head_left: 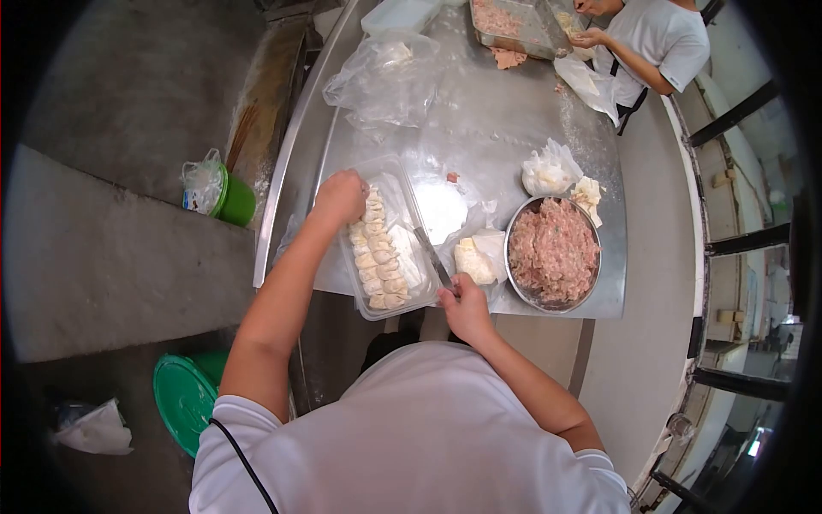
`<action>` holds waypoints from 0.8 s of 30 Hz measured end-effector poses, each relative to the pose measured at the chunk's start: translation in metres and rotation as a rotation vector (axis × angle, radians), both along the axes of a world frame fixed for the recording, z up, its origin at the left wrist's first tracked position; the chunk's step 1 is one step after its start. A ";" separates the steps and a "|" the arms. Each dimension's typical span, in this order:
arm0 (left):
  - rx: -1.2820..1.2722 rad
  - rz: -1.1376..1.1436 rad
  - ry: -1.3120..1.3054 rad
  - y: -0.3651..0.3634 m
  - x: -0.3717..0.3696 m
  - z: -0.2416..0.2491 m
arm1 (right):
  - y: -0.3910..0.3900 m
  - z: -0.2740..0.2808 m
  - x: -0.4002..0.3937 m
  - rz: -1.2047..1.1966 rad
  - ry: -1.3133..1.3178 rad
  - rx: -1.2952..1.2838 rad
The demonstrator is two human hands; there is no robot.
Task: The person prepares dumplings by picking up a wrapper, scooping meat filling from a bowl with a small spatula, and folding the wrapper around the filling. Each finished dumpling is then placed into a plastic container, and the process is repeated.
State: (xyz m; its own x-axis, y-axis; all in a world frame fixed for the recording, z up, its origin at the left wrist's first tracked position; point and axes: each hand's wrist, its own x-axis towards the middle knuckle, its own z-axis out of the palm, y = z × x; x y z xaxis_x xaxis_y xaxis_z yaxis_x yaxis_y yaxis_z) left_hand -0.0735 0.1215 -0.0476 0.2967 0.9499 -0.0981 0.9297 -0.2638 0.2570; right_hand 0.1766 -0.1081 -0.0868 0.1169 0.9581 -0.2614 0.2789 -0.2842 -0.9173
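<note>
A clear plastic container (414, 208) at the table's near edge holds rows of folded dumplings (382, 257) on its left side. Over the far end of these rows is my left hand (342, 198), fingers closed and pointing down; whatever they pinch is hidden. My right hand (467, 310), by the container's near right corner, grips a narrow flat metal blade (432, 255) that slants across the rim. Beside it, a stack of pale dough wrappers (473, 262) lies on plastic. Farther right is a round metal bowl (511, 272) full of pink minced meat (554, 250).
Crumpled plastic bags (385, 81) and a white bag (550, 168) lie on the metal table (488, 111). A meat tray (541, 50) is at the far end, where another person (655, 43) works. Green buckets (235, 197) stand on the left.
</note>
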 end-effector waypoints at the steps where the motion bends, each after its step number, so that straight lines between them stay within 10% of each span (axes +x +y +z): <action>1: -0.009 -0.007 -0.016 -0.001 -0.001 0.002 | 0.000 0.001 -0.001 -0.006 -0.002 0.000; 14: 0.128 -0.208 -0.107 -0.018 -0.014 0.001 | -0.015 0.018 -0.002 -0.073 -0.205 0.040; 24: 0.081 -0.591 -0.619 -0.143 0.136 0.003 | -0.070 0.035 0.039 -0.412 -0.045 0.088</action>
